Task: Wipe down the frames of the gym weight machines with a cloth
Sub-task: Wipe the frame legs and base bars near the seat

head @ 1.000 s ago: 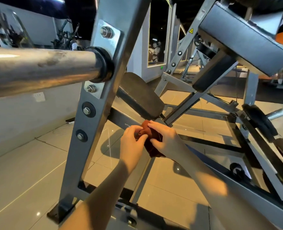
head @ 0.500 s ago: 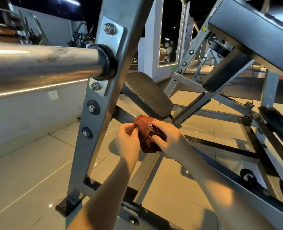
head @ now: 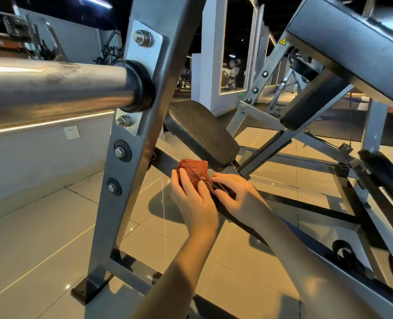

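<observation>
The grey steel upright (head: 131, 180) of the weight machine fills the middle of the frame from top to bottom, bolted through at several points. Its foot stands on the glossy tiled floor (head: 29, 238) at lower left. A thick chrome bar (head: 52, 88) juts in from the left edge and meets the upright through a black collar. Right of centre, a black seat pad (head: 202, 134) tilts downward, and a slanted grey beam (head: 165, 161) passes beneath it.

My two forearms reach up from the bottom edge to that beam, just below the pad. My left hand (head: 194, 203) curves its fingers over the bunched rust-red cloth (head: 192, 169), holding it against the beam. My right hand (head: 239, 194), touching the left, pinches the cloth's lower end between curled fingers and thumb.

A small white wall socket (head: 72, 132) sits at middle left.
</observation>
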A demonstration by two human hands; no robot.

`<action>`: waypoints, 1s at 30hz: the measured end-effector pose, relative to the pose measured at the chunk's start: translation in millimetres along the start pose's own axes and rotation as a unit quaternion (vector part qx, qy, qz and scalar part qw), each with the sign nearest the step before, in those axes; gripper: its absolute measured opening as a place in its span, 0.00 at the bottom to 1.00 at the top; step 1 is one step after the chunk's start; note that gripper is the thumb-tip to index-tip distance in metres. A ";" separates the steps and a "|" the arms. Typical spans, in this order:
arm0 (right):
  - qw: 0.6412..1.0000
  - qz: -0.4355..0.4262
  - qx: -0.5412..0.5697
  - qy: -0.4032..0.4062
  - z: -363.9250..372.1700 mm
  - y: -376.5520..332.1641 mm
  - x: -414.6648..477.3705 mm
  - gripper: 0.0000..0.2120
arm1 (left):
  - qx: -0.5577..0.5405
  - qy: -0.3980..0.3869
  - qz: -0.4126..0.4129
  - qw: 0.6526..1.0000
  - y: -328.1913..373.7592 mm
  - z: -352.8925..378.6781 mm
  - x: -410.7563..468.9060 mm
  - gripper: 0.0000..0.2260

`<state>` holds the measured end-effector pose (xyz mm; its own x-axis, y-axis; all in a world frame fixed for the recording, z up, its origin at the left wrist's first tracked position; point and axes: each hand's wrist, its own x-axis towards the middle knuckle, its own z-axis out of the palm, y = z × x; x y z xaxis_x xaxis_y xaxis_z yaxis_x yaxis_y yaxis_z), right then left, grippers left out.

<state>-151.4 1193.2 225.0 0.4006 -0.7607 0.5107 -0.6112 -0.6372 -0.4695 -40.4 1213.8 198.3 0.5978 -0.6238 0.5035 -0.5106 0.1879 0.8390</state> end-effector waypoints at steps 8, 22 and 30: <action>0.993 0.045 -0.065 -0.085 6.6 4.2 11.1 0.25 | 0.073 0.026 0.032 0.997 -15.4 9.6 45.6 0.27; 0.996 0.035 -0.050 -0.063 13.4 13.0 10.5 0.25 | -0.074 0.057 -0.033 0.995 -16.2 16.5 62.9 0.26; 0.996 0.020 -0.052 -0.064 16.1 13.6 10.3 0.29 | -0.056 0.022 0.020 0.998 -27.2 38.4 -1.1 0.25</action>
<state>-144.6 1174.7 212.3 0.4535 -0.7994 0.3940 -0.6940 -0.5941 -0.4067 -50.9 1180.2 167.1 0.6058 -0.5816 0.5429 -0.4635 0.2966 0.8350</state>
